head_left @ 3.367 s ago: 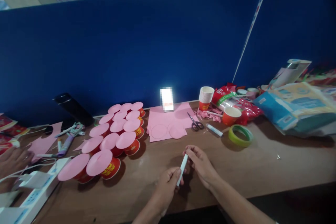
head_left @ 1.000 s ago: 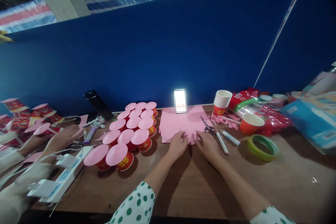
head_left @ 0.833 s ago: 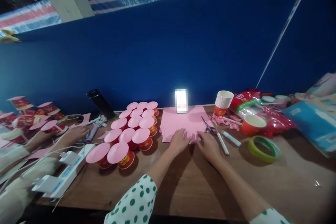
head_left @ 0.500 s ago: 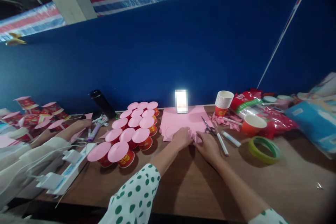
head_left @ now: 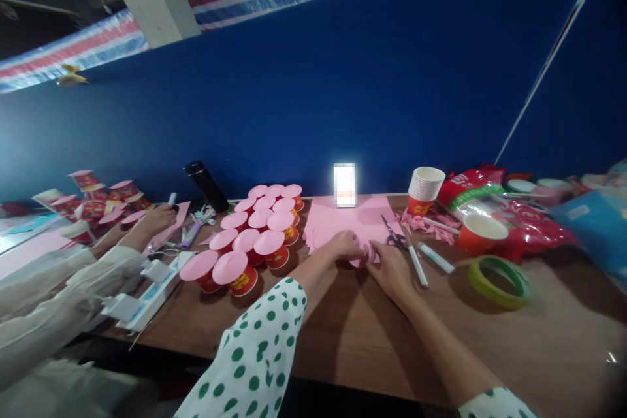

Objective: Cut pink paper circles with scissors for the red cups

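My left hand (head_left: 349, 247) and my right hand (head_left: 388, 268) meet at the front edge of the pink paper sheets (head_left: 326, 215). The fingers of both are closed on a small piece of pink paper (head_left: 360, 262), partly hidden by them. Its near edge looks bent or crumpled. Beside my right hand lie dark-handled scissors (head_left: 392, 235), blades pointing away, and a thin white stick (head_left: 415, 266). A white tube with a pale blue label (head_left: 435, 258) is farther right. Behind the sheets stands a bright blurred screen (head_left: 345, 184).
Several red cups topped with pink discs (head_left: 245, 241) stand left. A power strip (head_left: 151, 294) and a co-worker's hand (head_left: 159, 219) are beyond. On the right are stacked paper cups (head_left: 426, 189), an orange cup (head_left: 482, 235), yellow-green tape (head_left: 499, 281) and a red bag (head_left: 473, 189).
The view has swung slightly left. My hands stay at the pink paper, its held edge now more bent. The co-worker's hand now shows a white stick-like thing raised in it.
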`<state>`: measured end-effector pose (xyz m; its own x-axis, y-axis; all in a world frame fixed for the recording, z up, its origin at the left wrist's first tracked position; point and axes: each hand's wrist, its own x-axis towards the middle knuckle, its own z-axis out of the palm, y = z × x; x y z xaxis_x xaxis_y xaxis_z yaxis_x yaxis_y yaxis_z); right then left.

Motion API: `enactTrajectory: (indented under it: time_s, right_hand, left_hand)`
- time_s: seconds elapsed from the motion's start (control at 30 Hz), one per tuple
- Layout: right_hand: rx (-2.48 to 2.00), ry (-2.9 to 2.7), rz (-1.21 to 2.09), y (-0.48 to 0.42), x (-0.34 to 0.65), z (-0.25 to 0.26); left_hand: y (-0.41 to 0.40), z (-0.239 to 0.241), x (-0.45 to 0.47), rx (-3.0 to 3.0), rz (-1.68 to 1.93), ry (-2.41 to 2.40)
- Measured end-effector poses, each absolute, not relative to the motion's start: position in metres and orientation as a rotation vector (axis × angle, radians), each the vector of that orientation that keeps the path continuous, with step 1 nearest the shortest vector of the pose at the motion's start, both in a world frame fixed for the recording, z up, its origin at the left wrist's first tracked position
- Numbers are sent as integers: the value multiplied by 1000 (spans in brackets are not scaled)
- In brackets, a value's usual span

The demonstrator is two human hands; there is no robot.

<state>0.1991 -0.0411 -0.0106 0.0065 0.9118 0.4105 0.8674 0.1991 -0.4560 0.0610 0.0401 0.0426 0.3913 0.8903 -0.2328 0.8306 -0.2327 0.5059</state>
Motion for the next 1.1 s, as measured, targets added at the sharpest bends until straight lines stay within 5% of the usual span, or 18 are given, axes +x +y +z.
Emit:
enactTrajectory:
  time_s: [0.33,0.87,1.1]
  right_hand:
    - [-1577,-1821,64,-40,201,-16]
    - [-1539,-1738,265,-41,200,-9]
    - [-1405,-1367,643,-40,202,-8]
  left_hand:
    - [49,47,50,1872,79,1286]
    - [12,36,31,1171,637,905]
    - [11,10,29,715,962,698]
